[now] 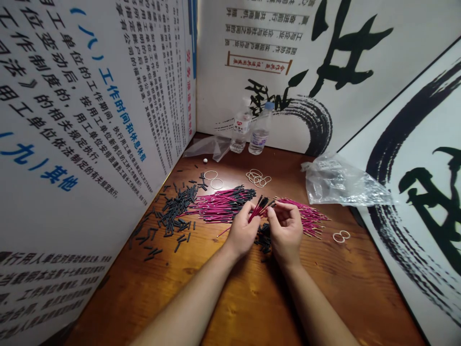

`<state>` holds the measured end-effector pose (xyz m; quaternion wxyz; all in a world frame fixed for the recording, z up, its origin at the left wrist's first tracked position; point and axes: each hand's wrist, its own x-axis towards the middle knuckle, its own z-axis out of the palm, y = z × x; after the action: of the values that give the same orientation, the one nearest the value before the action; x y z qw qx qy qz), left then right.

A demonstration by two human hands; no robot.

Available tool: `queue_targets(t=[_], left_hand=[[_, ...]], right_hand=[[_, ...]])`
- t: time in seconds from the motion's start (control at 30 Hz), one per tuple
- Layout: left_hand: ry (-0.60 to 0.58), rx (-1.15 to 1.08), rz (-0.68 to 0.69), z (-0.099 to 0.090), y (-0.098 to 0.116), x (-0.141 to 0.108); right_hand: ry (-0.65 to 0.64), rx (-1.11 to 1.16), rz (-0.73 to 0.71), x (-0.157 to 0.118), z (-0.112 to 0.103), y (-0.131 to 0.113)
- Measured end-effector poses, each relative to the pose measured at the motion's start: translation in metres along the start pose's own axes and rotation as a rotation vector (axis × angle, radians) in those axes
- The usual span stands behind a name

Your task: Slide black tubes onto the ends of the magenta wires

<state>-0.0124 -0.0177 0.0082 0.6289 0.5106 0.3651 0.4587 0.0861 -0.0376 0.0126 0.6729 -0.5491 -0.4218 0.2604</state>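
Note:
My left hand [242, 234] is closed around a small bundle of thin magenta sticks [255, 212] with black sleeves on their upper ends. Close beside it, the thumb and forefinger of my right hand [288, 235] pinch a small black sleeve [271, 204] at the bundle's tips; whether a stick is inside it is hard to see. Below and between the hands lies a small heap of black sleeves [264, 239], partly covered by them. Magenta sticks with black ends [221, 205] are piled behind my left hand. Plain magenta sticks [312, 218] lie beyond my right hand.
Many loose black sleeves [178, 207] are scattered at the left. Pale rubber bands [257, 179] lie behind the sticks, others [341, 236] at the right. Two water bottles [260, 132] and a clear plastic bag [342, 182] stand near the printed panels [158, 72] enclosing the wooden table [173, 298].

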Motion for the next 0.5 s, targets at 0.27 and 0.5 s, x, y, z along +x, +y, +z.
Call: queue_targets(t=[0.27,0.5], left_hand=[[0.002,-0.017,-0.001,0.000,0.002,-0.001],[-0.040,0.021,0.024,0.000,0.000,0.000]], right_hand=[[-0.008,-0.030,-0.041,0.000,-0.001,0.004],[-0.043,-0.133,-0.162,0.001,-0.004,0.011]])
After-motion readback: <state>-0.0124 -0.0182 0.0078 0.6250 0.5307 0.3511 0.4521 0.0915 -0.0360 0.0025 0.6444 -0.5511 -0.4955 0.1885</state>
